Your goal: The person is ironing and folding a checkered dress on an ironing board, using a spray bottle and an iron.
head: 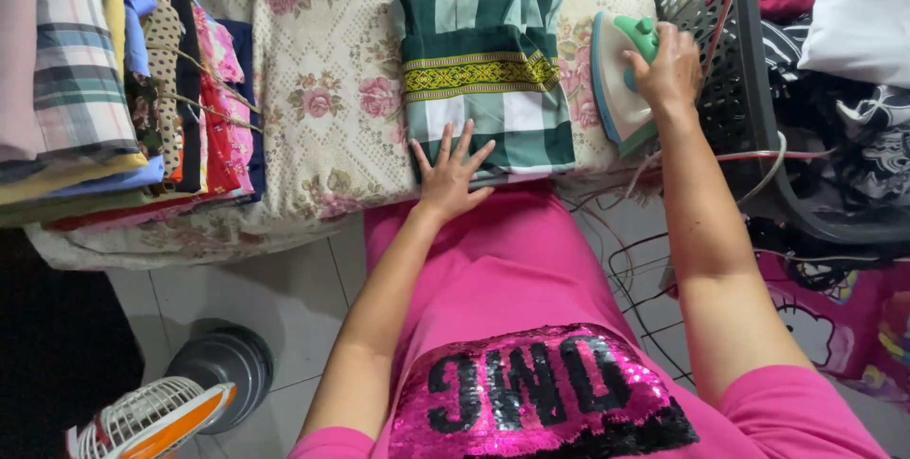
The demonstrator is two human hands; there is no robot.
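A folded green-and-white checked cloth (485, 75) with a yellow patterned band lies on a floral padded ironing surface (322, 89). My left hand (449, 173) rests flat with fingers spread on the cloth's near edge. My right hand (669, 68) grips the green handle of a white and teal iron (621, 80), which stands tilted on its heel just right of the cloth. My pink shirt fills the lower middle of the view.
A stack of folded clothes (123, 89) lies at the left of the surface. A dark plastic laundry basket (730, 70) sits at the right, with more garments beyond. Cables (635, 260) trail over the tiled floor. A small fan (156, 416) stands at lower left.
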